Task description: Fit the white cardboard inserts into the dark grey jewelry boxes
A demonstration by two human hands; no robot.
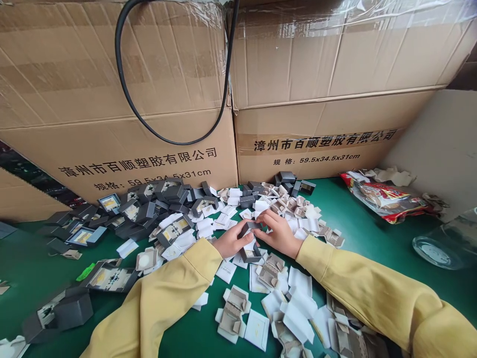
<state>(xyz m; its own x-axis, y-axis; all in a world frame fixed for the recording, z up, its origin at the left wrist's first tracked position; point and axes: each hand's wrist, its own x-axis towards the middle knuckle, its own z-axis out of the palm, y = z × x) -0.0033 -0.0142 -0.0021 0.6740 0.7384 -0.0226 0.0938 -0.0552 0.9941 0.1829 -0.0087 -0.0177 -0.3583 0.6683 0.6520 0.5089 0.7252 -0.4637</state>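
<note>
Two taped cartons (316, 69) line a green tabletop (365, 238); in front of the cartons, left hand (231, 241) and right hand (278, 234) pinch between their fingers a dark-grey box (251, 255), open, white inside

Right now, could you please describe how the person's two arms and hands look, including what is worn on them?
The left sleeve and the right sleeve are long, plain yellow and creased, reaching about to the wrists. No printed marking shows on the visible parts of either one. The left hand and the right hand are bare, with no gloves.
</note>
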